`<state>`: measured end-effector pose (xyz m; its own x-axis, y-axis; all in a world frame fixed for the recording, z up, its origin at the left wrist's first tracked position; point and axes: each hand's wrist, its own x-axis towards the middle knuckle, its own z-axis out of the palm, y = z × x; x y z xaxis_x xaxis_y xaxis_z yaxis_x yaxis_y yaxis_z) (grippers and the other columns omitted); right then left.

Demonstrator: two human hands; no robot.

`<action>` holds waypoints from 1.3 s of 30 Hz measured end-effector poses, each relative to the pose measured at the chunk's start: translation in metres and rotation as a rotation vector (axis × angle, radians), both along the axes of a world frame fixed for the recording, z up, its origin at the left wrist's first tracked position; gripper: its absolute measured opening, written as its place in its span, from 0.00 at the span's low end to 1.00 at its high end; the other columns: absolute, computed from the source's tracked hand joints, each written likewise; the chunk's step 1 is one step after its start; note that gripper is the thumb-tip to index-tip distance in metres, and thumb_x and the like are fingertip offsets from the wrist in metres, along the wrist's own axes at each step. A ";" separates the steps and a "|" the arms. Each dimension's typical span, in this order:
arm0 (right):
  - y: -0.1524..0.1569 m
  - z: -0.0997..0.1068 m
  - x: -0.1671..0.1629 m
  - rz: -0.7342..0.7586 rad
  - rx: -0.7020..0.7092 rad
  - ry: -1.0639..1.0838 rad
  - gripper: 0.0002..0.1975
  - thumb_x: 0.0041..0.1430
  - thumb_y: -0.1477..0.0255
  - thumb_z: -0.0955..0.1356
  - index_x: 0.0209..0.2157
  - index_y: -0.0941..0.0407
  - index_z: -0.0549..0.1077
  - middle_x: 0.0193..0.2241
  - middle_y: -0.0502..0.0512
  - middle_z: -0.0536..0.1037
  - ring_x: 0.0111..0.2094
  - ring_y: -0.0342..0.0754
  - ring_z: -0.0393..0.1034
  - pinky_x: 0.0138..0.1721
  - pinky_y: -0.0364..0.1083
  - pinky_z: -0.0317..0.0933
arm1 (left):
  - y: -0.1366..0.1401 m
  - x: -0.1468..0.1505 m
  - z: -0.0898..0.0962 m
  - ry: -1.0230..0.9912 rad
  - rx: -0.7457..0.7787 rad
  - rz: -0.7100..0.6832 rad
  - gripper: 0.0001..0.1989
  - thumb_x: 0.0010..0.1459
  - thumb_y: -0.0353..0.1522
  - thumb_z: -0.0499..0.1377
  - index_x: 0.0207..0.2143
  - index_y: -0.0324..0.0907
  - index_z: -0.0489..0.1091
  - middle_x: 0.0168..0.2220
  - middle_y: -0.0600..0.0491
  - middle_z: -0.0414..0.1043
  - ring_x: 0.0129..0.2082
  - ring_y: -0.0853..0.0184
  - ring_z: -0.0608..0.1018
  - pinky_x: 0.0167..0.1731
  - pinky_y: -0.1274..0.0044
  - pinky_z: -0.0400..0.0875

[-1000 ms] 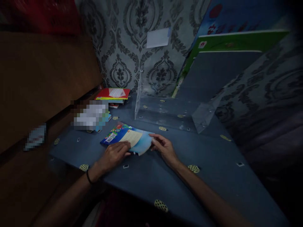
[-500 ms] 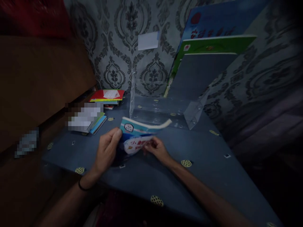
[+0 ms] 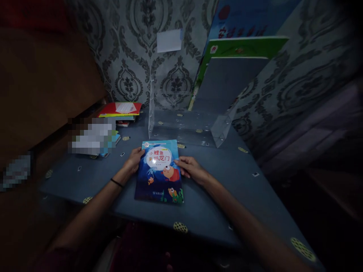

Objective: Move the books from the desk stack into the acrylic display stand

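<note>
A blue children's book (image 3: pixel 159 177) with cartoon fish and red Chinese lettering on its cover faces me, closed, over the front part of the table. My left hand (image 3: pixel 135 160) grips its upper left edge, with some fingers hidden behind it. On the opposite side my right hand (image 3: pixel 191 169) pinches the right edge between thumb and fingers. Just behind the book stands a clear acrylic rack (image 3: pixel 181 121), with several large books leaning in its right part: a dark grey one (image 3: pixel 229 83), a green one (image 3: pixel 249 45) and a blue one (image 3: pixel 255 19).
A stack of books with a red cover (image 3: pixel 132 108) lies at the back left of the patterned blue table (image 3: pixel 227 170). In front of it is another pile, its top blurred out (image 3: pixel 93 138). A white card (image 3: pixel 169 40) is on the wallpapered wall. Brown furniture borders the left.
The book was bent and tilted in both hands; now it is flat with its whole cover showing. My right hand has moved to its right edge. The view has shifted slightly.
</note>
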<state>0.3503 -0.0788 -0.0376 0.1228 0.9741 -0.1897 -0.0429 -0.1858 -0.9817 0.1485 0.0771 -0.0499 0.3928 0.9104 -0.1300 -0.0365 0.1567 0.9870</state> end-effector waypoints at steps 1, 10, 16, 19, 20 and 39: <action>0.001 -0.002 0.002 0.000 -0.011 -0.003 0.29 0.43 0.45 0.76 0.20 0.55 0.65 0.12 0.43 0.68 0.11 0.34 0.52 0.12 0.37 0.44 | 0.002 -0.001 -0.001 0.065 0.052 -0.014 0.10 0.53 0.35 0.66 0.32 0.37 0.75 0.27 0.52 0.77 0.31 0.64 0.79 0.40 0.71 0.76; 0.001 -0.010 0.010 0.062 -0.118 -0.071 0.26 0.46 0.49 0.76 0.22 0.54 0.65 0.14 0.47 0.73 0.12 0.38 0.62 0.12 0.38 0.52 | 0.015 -0.012 0.003 0.604 0.615 -0.100 0.11 0.58 0.27 0.59 0.43 0.40 0.77 0.42 0.46 0.75 0.51 0.55 0.74 0.61 0.61 0.63; 0.000 -0.008 0.006 0.072 -0.154 -0.120 0.22 0.51 0.53 0.74 0.23 0.54 0.64 0.14 0.47 0.73 0.12 0.39 0.64 0.14 0.38 0.56 | 0.014 -0.009 -0.004 0.777 0.800 -0.176 0.15 0.61 0.27 0.56 0.50 0.39 0.74 0.48 0.44 0.74 0.53 0.54 0.72 0.63 0.59 0.60; -0.001 -0.006 0.002 0.065 -0.166 -0.179 0.20 0.54 0.55 0.73 0.24 0.53 0.64 0.14 0.47 0.72 0.12 0.40 0.65 0.14 0.39 0.57 | 0.015 -0.010 -0.007 0.898 0.919 -0.199 0.17 0.64 0.28 0.54 0.54 0.38 0.73 0.48 0.43 0.74 0.51 0.55 0.73 0.59 0.61 0.65; -0.001 -0.006 0.002 0.054 -0.170 -0.218 0.19 0.55 0.56 0.72 0.24 0.53 0.63 0.14 0.46 0.72 0.12 0.41 0.64 0.14 0.39 0.57 | 0.015 -0.011 -0.008 0.936 0.959 -0.200 0.18 0.65 0.28 0.53 0.55 0.37 0.72 0.48 0.43 0.74 0.50 0.55 0.73 0.57 0.62 0.66; 0.000 -0.035 0.013 -0.155 0.294 -1.137 0.16 0.67 0.69 0.65 0.52 0.57 0.77 0.42 0.62 0.76 0.43 0.56 0.71 0.45 0.52 0.68 | 0.008 0.004 -0.002 1.029 1.149 -0.308 0.22 0.64 0.24 0.51 0.57 0.40 0.72 0.57 0.42 0.70 0.56 0.53 0.70 0.53 0.62 0.69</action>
<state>0.3631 -0.0788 -0.0725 0.1968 0.9222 0.3330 0.8798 -0.0162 -0.4751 0.1527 0.0851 -0.0522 0.7572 0.6114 0.2298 0.5905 -0.7912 0.1592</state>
